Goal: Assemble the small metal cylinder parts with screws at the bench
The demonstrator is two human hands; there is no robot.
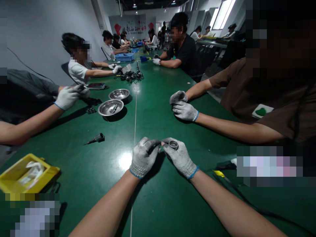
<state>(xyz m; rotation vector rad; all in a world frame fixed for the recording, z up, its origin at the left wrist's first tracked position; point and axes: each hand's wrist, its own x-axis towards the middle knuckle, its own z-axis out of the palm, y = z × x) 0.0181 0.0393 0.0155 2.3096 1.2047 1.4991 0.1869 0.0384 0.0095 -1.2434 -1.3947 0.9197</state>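
Note:
Both my hands wear grey-white knitted gloves with blue cuffs and meet above the green table, fingertips almost touching. My left hand [144, 158] is closed in a pinch, thumb and fingers pointing right. Just under its fingertips shows a tiny silvery piece [159, 149], too small to name; I cannot tell whether the fingers grip it. In my right hand [181, 158], curled closed, sits a round dark metal ring-shaped part [173, 144], its open face turned up. The right thumb tip reaches toward the left fingers.
Two steel bowls [111, 108] stand ahead to the left, small metal parts in the nearer one. A black cone-ended part [95, 138] lies closer. A yellow bin [29, 174] is at left, a black cable [242, 194] at right. Gloved co-workers' hands [185, 111] work on both sides.

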